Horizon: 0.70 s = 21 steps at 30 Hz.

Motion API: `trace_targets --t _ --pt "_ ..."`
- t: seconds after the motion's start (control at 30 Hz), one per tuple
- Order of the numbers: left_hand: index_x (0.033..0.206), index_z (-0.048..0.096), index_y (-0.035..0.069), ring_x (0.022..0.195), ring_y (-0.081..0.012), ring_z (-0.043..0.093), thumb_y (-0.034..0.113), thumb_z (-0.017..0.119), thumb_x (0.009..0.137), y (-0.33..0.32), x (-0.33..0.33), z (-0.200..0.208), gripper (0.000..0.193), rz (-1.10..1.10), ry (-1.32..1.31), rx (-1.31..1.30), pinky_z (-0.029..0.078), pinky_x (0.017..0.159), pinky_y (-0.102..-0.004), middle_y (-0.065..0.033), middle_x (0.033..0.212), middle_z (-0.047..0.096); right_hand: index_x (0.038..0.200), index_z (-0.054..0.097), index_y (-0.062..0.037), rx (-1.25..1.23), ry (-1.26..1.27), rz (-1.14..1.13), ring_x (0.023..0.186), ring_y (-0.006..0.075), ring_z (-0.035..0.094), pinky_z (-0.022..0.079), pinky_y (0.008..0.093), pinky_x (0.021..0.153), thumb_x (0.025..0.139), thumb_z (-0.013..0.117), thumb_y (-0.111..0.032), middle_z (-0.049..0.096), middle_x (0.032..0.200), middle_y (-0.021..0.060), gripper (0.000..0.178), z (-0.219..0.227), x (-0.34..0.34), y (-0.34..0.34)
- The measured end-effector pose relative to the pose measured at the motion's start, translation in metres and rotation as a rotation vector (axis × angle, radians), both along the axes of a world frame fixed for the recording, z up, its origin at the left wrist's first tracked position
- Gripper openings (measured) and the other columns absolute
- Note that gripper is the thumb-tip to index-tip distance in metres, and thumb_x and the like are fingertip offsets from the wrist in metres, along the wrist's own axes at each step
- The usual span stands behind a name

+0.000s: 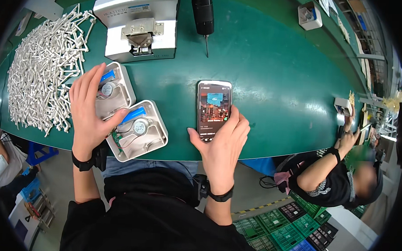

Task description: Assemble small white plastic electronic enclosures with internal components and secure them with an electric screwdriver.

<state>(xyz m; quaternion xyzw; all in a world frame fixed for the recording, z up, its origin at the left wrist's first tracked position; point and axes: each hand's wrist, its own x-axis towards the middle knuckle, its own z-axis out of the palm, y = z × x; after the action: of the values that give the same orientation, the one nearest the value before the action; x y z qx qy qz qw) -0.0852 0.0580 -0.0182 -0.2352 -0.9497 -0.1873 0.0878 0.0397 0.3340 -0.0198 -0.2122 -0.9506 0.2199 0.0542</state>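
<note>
Nearest the camera we see our right hand, fingers spread loosely and clamped on nothing, with the thumb and fingertips touching the lower end of a smartphone that lies flat, screen lit, on the green work surface. Our left hand rests open, palm down, across two white open housings: the near housing shows a blue cylindrical cell, a round metal part and wires; the far housing sits just beside it, partly covered by the fingers. Left of these lies a heap of white plastic parts. Farther back stand a white fixture block and a hanging electric screwdriver.
</note>
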Motion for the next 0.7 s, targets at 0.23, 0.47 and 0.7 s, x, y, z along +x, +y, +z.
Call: trace_targets --t 0.23,0.47,0.7 --pt "0.154 0.053 0.005 0.135 -0.0366 0.052 0.048 0.084 0.075 -0.001 -0.001 -0.001 0.095 -0.002 0.002 -0.010 0.034 0.117 -0.0517 -0.0157 0.148 0.059 0.142 0.047 0.0024 0.029 -0.016 -0.095 0.117 0.0383 0.052 0.043 0.0479 0.102 0.068 0.093 -0.024 0.050 0.125 0.0190 0.091 -0.005 -0.007 -0.004" --pt "0.152 0.053 0.003 0.134 -0.0360 0.052 0.050 0.083 0.078 -0.002 -0.001 0.002 0.093 -0.019 0.030 0.005 0.035 0.116 -0.0521 -0.0157 0.147 0.059 0.145 0.046 0.0027 0.026 -0.036 -0.087 0.116 0.0395 0.053 0.044 0.0488 0.100 0.069 0.092 -0.025 0.051 0.124 0.0201 0.093 -0.002 -0.008 -0.006" --pt "0.150 0.052 0.001 0.131 -0.0369 0.053 0.046 0.072 0.092 -0.003 -0.007 0.001 0.076 -0.050 0.109 0.083 0.035 0.116 -0.0528 -0.0176 0.143 0.059 0.155 0.039 0.0049 0.156 0.147 -0.124 0.118 0.0435 0.053 0.044 0.0529 0.100 0.075 0.089 -0.031 0.054 0.126 0.0248 0.101 -0.008 -0.053 0.032"
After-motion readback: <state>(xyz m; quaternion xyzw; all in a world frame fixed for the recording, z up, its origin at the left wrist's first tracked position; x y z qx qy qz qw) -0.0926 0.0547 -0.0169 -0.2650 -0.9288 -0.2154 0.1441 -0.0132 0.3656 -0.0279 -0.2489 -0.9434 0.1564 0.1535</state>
